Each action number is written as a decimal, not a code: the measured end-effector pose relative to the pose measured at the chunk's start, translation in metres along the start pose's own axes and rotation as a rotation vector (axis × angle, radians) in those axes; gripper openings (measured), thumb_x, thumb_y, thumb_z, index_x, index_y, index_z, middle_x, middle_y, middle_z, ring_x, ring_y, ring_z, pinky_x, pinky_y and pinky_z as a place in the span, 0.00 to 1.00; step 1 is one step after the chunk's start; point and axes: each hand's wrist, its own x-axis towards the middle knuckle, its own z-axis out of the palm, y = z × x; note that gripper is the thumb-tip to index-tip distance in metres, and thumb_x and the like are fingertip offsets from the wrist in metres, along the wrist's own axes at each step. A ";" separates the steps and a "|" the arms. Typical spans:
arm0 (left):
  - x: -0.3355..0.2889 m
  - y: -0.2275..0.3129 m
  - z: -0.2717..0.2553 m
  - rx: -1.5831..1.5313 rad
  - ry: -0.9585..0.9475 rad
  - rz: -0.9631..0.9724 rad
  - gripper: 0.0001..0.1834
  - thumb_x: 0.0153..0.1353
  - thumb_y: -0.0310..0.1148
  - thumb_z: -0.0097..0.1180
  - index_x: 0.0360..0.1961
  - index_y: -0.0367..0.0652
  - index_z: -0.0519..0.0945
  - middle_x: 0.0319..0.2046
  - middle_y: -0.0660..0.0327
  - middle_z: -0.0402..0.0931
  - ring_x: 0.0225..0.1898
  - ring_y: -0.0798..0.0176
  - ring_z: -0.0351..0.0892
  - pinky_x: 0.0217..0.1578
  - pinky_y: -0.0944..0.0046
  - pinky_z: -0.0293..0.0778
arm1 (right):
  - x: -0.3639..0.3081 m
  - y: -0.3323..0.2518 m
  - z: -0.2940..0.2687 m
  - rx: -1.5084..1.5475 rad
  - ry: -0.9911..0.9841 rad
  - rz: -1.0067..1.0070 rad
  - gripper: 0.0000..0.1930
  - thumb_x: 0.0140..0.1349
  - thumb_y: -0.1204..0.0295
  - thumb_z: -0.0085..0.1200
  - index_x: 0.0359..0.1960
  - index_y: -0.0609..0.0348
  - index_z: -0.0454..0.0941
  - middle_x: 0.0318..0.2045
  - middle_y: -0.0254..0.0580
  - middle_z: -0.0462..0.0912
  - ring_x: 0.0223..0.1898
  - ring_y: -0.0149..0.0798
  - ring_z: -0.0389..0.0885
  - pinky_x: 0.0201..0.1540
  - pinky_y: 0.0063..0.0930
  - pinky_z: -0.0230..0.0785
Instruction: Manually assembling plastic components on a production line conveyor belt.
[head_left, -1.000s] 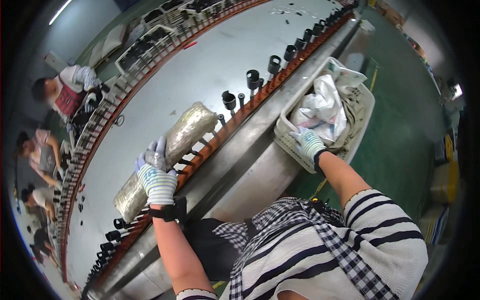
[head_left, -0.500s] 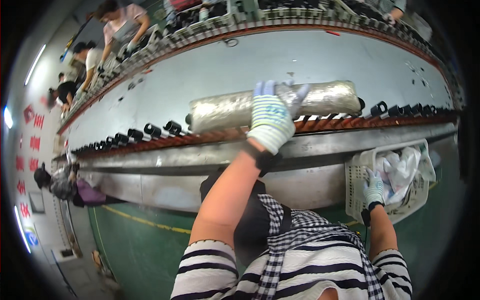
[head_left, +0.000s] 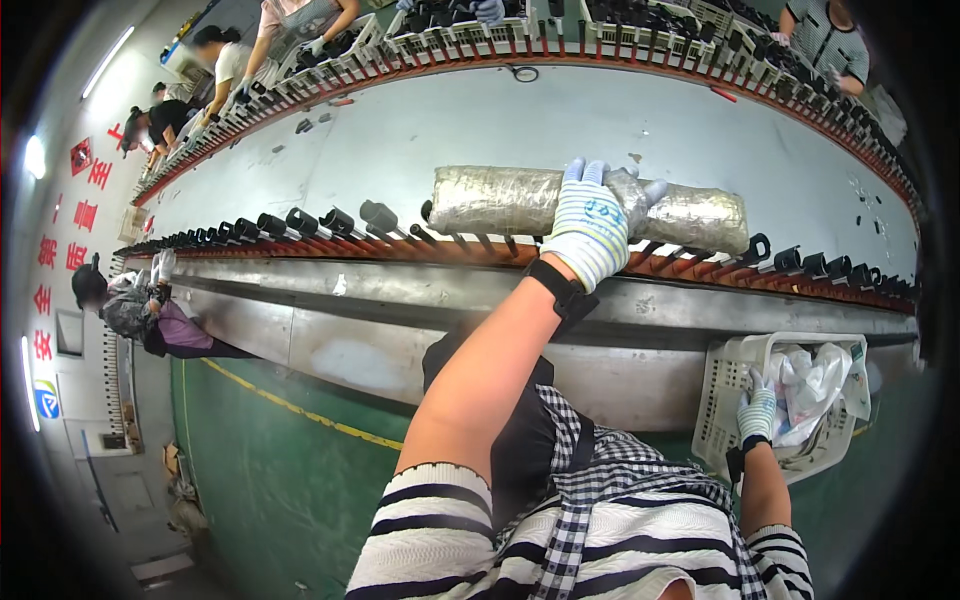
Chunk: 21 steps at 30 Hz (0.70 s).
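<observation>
On the bench (head_left: 400, 130), a film-wrapped roll (head_left: 490, 200) lies along the near edge, grasped by the gloved left hand (head_left: 592, 225). Off the bench's near side, toward its right end, the gloved right hand (head_left: 757, 412) holds a pale basket (head_left: 720, 395) containing white bags (head_left: 815, 385). Co-workers (head_left: 225, 68) stand past the bench's far edge.

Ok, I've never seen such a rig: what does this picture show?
There's no robot here. The picture comes from the left one of two fisheye cameras worn on a person's head, looking down, so straight edges bend. The person's left hand, in a striped glove, grasps the middle of a plastic-wrapped roll at the near edge of a long worktable. The right hand, gloved alike, is at the rim of a white plastic basket. Black tubular parts line the table's near edge.
</observation>
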 end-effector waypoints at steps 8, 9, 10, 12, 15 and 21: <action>-0.006 -0.009 0.016 -0.055 0.214 0.070 0.42 0.50 0.33 0.63 0.70 0.67 0.73 0.61 0.59 0.75 0.62 0.46 0.68 0.67 0.39 0.60 | 0.001 -0.023 -0.021 -0.097 -0.178 0.170 0.30 0.57 0.78 0.59 0.65 0.46 0.76 0.53 0.63 0.78 0.55 0.66 0.77 0.58 0.55 0.71; -0.007 -0.018 0.017 -0.109 0.283 0.110 0.44 0.47 0.32 0.64 0.70 0.68 0.73 0.60 0.61 0.75 0.61 0.47 0.69 0.64 0.40 0.63 | 0.000 -0.025 -0.024 -0.113 -0.113 0.081 0.30 0.57 0.76 0.60 0.65 0.44 0.76 0.52 0.62 0.79 0.53 0.65 0.78 0.56 0.55 0.72; -0.004 -0.020 0.011 -0.060 0.191 0.101 0.45 0.53 0.35 0.65 0.74 0.73 0.67 0.61 0.56 0.75 0.61 0.45 0.70 0.65 0.36 0.60 | -0.003 -0.022 -0.020 -0.138 -0.051 0.012 0.30 0.57 0.74 0.61 0.65 0.43 0.76 0.51 0.61 0.79 0.51 0.65 0.79 0.54 0.56 0.73; -0.012 -0.024 0.000 -0.077 0.299 0.105 0.47 0.47 0.29 0.63 0.71 0.72 0.70 0.63 0.60 0.72 0.61 0.45 0.68 0.63 0.36 0.62 | 0.003 -0.033 -0.023 -0.113 -0.103 0.046 0.30 0.57 0.74 0.60 0.64 0.42 0.77 0.52 0.61 0.79 0.51 0.64 0.79 0.55 0.55 0.74; -0.011 -0.020 -0.007 -0.137 0.386 0.059 0.45 0.44 0.29 0.63 0.68 0.69 0.73 0.62 0.60 0.74 0.59 0.46 0.69 0.64 0.37 0.62 | 0.002 -0.028 -0.020 -0.106 -0.094 0.055 0.29 0.58 0.75 0.58 0.64 0.43 0.77 0.53 0.61 0.78 0.52 0.62 0.80 0.58 0.52 0.74; -0.008 -0.025 0.003 -0.070 0.205 0.047 0.49 0.41 0.28 0.69 0.70 0.65 0.71 0.64 0.59 0.74 0.62 0.45 0.70 0.67 0.43 0.61 | -0.004 -0.024 -0.022 -0.114 -0.041 0.040 0.28 0.58 0.74 0.58 0.63 0.45 0.78 0.54 0.60 0.78 0.53 0.61 0.80 0.59 0.52 0.75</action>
